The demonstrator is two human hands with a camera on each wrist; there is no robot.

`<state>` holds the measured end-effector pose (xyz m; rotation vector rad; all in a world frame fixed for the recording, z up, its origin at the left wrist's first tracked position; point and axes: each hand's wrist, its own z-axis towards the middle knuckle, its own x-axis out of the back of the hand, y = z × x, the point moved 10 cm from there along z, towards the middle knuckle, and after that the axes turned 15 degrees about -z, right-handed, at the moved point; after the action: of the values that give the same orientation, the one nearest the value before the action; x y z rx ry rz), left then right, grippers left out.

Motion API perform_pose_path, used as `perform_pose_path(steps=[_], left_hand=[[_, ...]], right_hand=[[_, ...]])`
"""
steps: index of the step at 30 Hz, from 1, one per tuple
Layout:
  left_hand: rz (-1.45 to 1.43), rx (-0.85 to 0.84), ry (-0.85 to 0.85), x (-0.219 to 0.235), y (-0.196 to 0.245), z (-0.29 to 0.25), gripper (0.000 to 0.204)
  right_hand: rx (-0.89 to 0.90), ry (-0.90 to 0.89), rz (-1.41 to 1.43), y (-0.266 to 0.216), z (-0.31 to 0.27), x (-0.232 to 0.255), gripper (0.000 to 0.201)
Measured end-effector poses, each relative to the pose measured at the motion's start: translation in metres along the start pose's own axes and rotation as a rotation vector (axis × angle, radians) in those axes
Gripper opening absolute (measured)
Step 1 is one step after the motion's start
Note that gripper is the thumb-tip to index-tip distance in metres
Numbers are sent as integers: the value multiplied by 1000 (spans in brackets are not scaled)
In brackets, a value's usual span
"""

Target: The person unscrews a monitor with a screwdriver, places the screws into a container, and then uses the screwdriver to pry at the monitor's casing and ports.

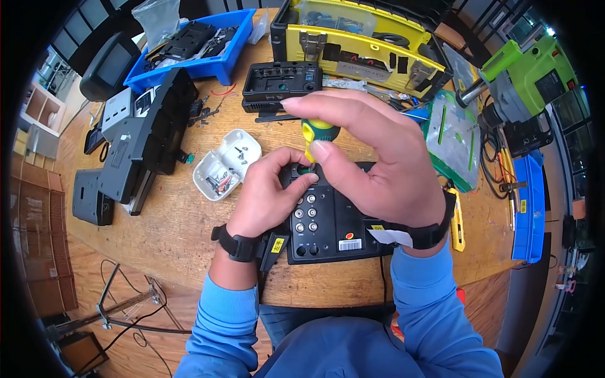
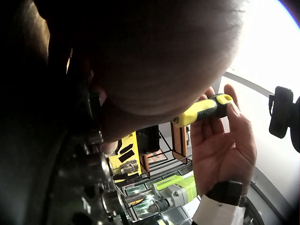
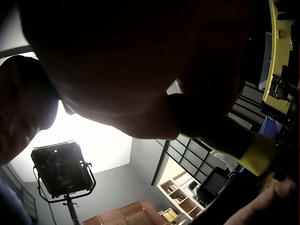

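Observation:
A black electronics housing [image 1: 337, 217] with several round metal connectors and a barcode label lies in front of me on the bench. My left hand [image 1: 268, 189] grips its far left corner, thumb and forefinger curled about a small opening. Over that spot, my right hand [image 1: 384, 157] holds a screwdriver [image 1: 320, 130] by its yellow and dark green handle, upright with the tip down. In the left wrist view the screwdriver handle [image 2: 201, 111] sits between the right thumb and fingers. The screwdriver's tip is hidden by the left fingers.
Left of the housing stands an open white case [image 1: 217, 173] with screws and small parts. A black module [image 1: 280, 85], a blue bin [image 1: 233, 60] and a yellow toolbox [image 1: 365, 60] stand behind. At right are a green drill [image 1: 529, 82] and a yellow utility knife [image 1: 457, 220].

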<state>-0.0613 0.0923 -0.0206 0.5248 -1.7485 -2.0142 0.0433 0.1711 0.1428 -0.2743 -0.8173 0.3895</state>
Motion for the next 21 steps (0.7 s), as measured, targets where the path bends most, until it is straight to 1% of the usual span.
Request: perform_pose_path(steps=[6, 8, 11, 13, 18, 21], left_hand=[[-62, -66, 16, -1, 2, 0, 32], [-12, -56, 7, 0, 4, -1, 32], [49, -39, -4, -1, 8, 0, 31], [60, -32, -5, -1, 7, 0, 30], [59, 1, 10, 0, 6, -1, 31], [34, -34, 20, 2, 5, -2, 31]], right_hand=[[18, 5, -7, 2, 0, 1, 41], [16, 14, -5, 3, 0, 2, 40], [-7, 35, -72, 7, -1, 4, 39], [-21, 109, -112, 8, 0, 9, 42], [-73, 142, -165, 3, -1, 10, 44], [-116, 165, -186, 4, -2, 8, 44]])
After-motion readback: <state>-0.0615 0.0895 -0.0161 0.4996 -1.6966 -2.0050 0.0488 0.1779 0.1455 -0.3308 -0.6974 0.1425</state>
